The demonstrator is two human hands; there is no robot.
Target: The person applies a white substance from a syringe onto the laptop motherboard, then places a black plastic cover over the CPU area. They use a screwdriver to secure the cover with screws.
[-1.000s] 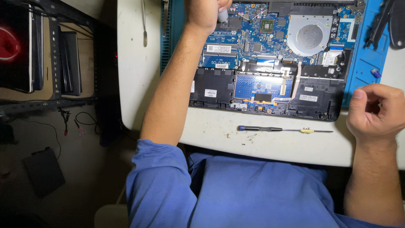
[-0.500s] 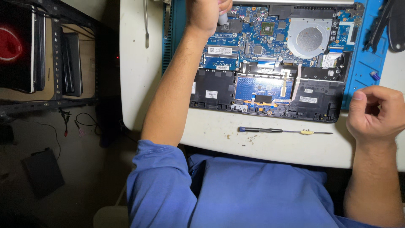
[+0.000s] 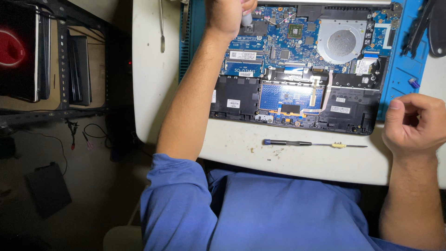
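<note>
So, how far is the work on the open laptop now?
Done: the bottom cover is off the laptop, so the blue board and fan are bare. In hand: the left hand holds a small grey tool at the board's top corner; the right hand rests curled. Left: the board and fan sit in place; the screwdriver lies unused.

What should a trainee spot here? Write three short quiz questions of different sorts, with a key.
1. True or false: the screwdriver lies on the white table in front of the opened laptop, touched by neither hand.
2. The left hand, gripping a small grey tool, is over: A the blue circuit board; B the screwdriver; C the white table.
3. The right hand is curled beside a mat of which colour?
Key: 1 true; 2 A; 3 blue.
</note>
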